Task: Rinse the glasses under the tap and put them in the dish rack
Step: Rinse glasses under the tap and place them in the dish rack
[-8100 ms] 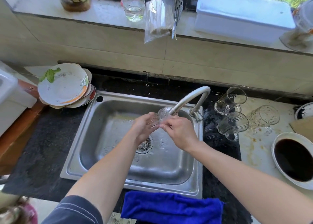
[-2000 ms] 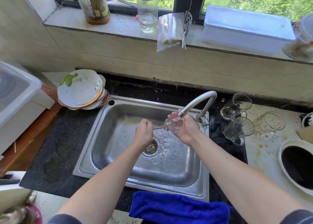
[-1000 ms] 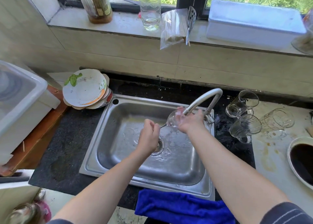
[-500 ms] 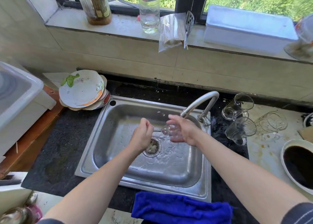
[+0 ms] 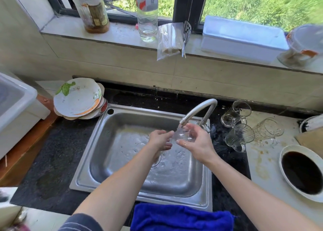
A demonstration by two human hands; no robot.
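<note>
A clear glass [image 5: 182, 135] lies sideways between both hands, right under the spout of the curved metal tap [image 5: 199, 109], with water running over it. My right hand [image 5: 197, 143] cups the glass from the right and below. My left hand [image 5: 160, 140] grips its left end, fingers curled. Both hands hover above the steel sink [image 5: 122, 161]. Three more glass mugs [image 5: 235, 111] [image 5: 240, 136] [image 5: 268, 129] lie on their sides on the counter to the right of the tap.
A stack of dirty plates [image 5: 78, 98] sits at the sink's back left corner. A bowl of dark liquid [image 5: 301, 171] is on the right counter. A blue cloth [image 5: 180, 216] hangs over the front edge. A white plastic tub [image 5: 15, 106] stands at far left. Bottles line the windowsill.
The glass has come up closer under the spout. My left hand has shifted right along the glass and my right hand now cups it from below.
</note>
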